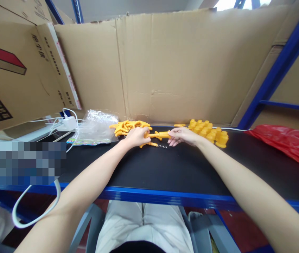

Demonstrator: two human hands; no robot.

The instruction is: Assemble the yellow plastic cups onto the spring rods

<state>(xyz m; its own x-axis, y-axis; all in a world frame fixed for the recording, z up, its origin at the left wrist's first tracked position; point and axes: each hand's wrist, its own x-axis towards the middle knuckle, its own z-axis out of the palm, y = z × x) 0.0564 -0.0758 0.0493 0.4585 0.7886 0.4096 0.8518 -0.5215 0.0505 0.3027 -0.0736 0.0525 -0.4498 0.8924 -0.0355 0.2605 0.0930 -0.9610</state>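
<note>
In the head view, a yellow part [162,134] is held lengthwise between the 2 hands, nearer the rear edge of the bench [170,172] than the front. The left hand [137,136] has its grip closed round the part's left end; the right hand [183,136] pinches the other end with its fingertips, probably so neither end can swing. The yellow pile [129,125] and blocky yellow pieces [209,131] flank the hands along the rear edge, perhaps to stay within easy reach. The held part looks glossy and slim, ribbed near the left hand, smoother and broader rightward. A ribbed yellow piece [153,144] lies just frontward, a thin metal spiral [162,146] at its tip.
</note>
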